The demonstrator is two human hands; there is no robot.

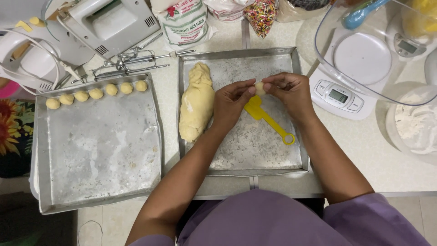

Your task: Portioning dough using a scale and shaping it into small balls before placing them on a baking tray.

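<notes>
Both hands meet over the right metal tray [282,157]. My left hand [231,102] and my right hand [291,91] pinch a small piece of pale yellow dough [259,88] between their fingertips. Under them on the tray lies a yellow plastic scraper [268,120] with a ring at its handle end. A long loaf of yellow dough [196,102] lies along the tray's left side, next to my left hand. On the left metal tray [100,150] several small dough balls [96,93] stand in a row along its far edge.
A white hand mixer [107,23] with loose beaters [136,59] lies behind the left tray. Flour bag [182,20] and sprinkles bag [261,16] stand at the back. A white kitchen scale [339,95], a clear bowl [378,50] and a container of flour [414,123] sit at right.
</notes>
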